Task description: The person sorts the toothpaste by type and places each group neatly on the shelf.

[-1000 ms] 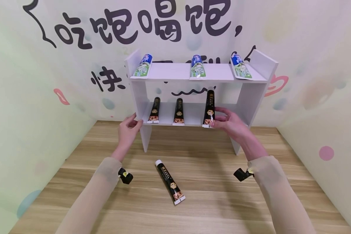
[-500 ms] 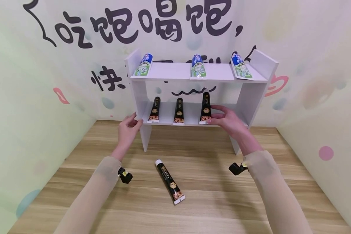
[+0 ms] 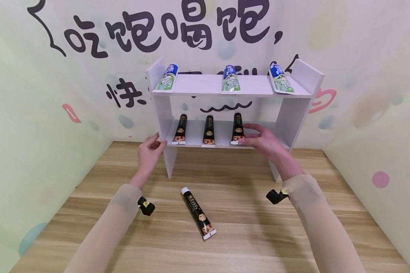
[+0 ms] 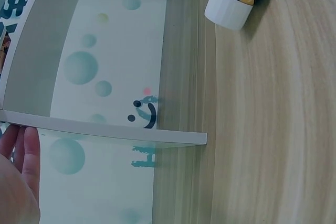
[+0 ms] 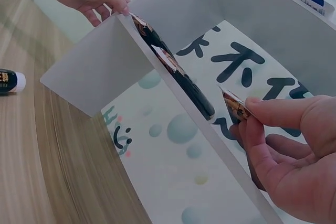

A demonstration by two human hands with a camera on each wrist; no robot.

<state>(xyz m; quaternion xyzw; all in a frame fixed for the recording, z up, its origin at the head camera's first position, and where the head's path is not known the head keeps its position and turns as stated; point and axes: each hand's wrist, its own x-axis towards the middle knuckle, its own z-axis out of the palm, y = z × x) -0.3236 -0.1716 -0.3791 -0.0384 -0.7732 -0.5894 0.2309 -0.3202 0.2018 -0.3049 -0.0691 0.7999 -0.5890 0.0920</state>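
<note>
My right hand (image 3: 264, 143) pinches the crimped end of a black toothpaste tube (image 3: 238, 128) at the right of the shelf's lower board; the right wrist view shows thumb and finger on that crimp (image 5: 236, 106). My left hand (image 3: 149, 151) holds the left side panel of the white shelf (image 3: 162, 113), thumb at its front edge and fingers against its outer face. Two more black toothpaste tubes, one at the left (image 3: 180, 129) and one in the middle (image 3: 209, 131), lie on the lower board with their crimped ends forward. Another black toothpaste tube (image 3: 199, 213) lies on the table.
Three blue-and-green toothpaste tubes, left (image 3: 167, 77), middle (image 3: 231, 79) and right (image 3: 281, 78), lie on the upper board. The shelf stands on a wood-grain table (image 3: 235, 242) before a printed wall (image 3: 99, 83). Side walls rise at left and right.
My right hand has moved left and lowered the black toothpaste tube it holds toward the lower board. The left hand has stayed at the side panel.
</note>
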